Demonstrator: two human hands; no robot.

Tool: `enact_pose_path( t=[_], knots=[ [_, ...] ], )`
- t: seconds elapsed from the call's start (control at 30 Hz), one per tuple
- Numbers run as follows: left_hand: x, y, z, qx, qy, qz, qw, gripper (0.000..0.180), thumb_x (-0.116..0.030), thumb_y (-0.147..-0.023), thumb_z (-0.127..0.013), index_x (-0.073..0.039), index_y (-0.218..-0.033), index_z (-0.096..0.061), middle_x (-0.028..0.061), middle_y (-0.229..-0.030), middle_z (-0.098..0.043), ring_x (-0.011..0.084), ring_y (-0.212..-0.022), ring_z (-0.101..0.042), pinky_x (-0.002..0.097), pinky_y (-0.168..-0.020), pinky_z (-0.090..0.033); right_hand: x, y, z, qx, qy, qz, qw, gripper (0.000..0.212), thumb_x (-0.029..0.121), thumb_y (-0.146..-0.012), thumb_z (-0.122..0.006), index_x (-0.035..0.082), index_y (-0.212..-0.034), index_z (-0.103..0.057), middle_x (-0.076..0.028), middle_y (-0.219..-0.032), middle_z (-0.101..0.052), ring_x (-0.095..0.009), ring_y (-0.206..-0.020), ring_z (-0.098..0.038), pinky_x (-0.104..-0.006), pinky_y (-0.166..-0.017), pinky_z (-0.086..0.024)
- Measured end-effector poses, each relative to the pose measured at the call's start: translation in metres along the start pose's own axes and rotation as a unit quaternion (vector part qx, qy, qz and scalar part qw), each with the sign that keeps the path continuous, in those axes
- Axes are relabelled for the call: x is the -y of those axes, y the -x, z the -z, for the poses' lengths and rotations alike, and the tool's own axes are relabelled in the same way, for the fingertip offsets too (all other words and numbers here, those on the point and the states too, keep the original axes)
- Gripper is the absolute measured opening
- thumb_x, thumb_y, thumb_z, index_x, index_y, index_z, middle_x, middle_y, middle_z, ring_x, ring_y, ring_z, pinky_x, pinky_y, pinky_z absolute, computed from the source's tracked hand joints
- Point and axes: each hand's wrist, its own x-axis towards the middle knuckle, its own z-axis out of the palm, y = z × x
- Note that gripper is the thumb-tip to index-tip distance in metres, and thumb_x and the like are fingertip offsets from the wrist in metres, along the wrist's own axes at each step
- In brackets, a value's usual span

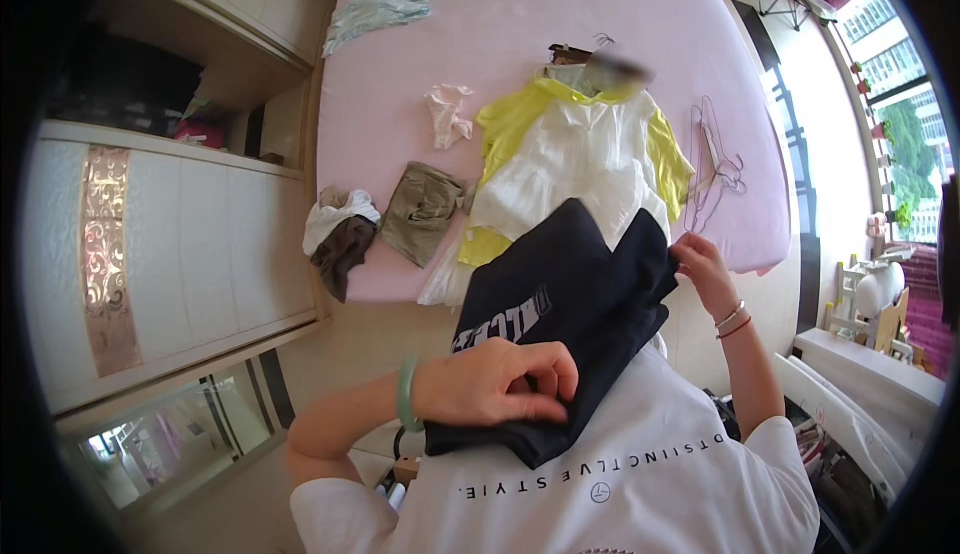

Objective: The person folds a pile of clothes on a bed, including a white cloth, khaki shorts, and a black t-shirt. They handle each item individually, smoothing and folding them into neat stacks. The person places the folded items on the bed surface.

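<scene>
A black garment (560, 304) with white lettering is held up in front of my body. Its far edge splits into two pointed, leg-like ends, but its exact kind is not plain. My left hand (505, 382), wearing a green bangle, lies across its near part with fingers curled in on the cloth. At the garment's right edge, my right hand (700, 262) pinches the fabric between thumb and fingers. Just beyond it, a yellow and white top (580, 164) is spread on the pink-sheeted bed (390, 74), partly covered by the black cloth.
Khaki folded clothing (423, 212), a brown and white bundle (342, 239), a small pale pink garment (449, 116) and a pale blue piece (385, 9) lie on the bed's left side. Wire hangers (715, 169) rest at right. A cabinet (200, 234) lines the left.
</scene>
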Motion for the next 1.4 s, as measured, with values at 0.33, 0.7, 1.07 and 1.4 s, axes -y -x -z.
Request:
enact_pose_path(
  t=[0.33,0.7,1.07,1.4],
  knots=[
    [-0.005,-0.004,-0.003,-0.061,-0.239,-0.140,0.959,0.036,-0.035,-0.080,-0.076,-0.009,-0.102,-0.063,0.0073,-0.110,-0.057,0.0265,-0.099,-0.054,0.0358,-0.086,-0.045,0.039,0.009,-0.061,0.109,0.223,0.026,0.968,0.031,0.027,-0.094,-0.061,-0.002,-0.103,-0.066,-0.006,-0.087,-0.068,-0.014,-0.084,-0.065,-0.0272,-0.074,-0.049],
    [0.012,-0.003,0.004,-0.026,-0.164,-0.119,0.979,0.053,-0.039,-0.080,-0.075,-0.014,-0.125,-0.063,0.0144,-0.148,-0.032,0.0269,-0.119,-0.045,0.0416,-0.106,-0.033,0.103,0.008,-0.042,0.038,0.060,0.045,0.996,0.024,0.029,-0.094,-0.063,0.006,-0.089,-0.064,0.008,-0.080,-0.054,-0.002,-0.078,-0.048,-0.0184,-0.072,-0.037],
    [0.030,-0.006,-0.003,0.027,-0.072,-0.097,0.992,0.087,-0.045,-0.089,-0.064,-0.005,-0.151,-0.021,0.0177,-0.159,-0.008,0.0318,-0.147,-0.008,0.0411,-0.117,-0.014,0.063,0.045,0.022,-0.012,-0.168,-0.006,0.986,0.012,0.008,-0.093,-0.059,0.008,-0.105,-0.059,0.003,-0.085,-0.061,-0.007,-0.080,-0.060,-0.0209,-0.075,-0.046],
    [0.015,-0.015,0.005,0.087,-0.125,-0.140,0.978,0.070,-0.043,-0.091,-0.062,-0.004,-0.145,-0.038,0.0203,-0.158,-0.013,0.0340,-0.147,-0.012,0.0415,-0.117,-0.016,0.080,0.022,-0.004,-0.072,-0.087,0.053,0.992,0.014,0.010,-0.094,-0.061,0.006,-0.107,-0.061,0.002,-0.088,-0.063,-0.005,-0.081,-0.060,-0.0190,-0.073,-0.046]
  ],
)
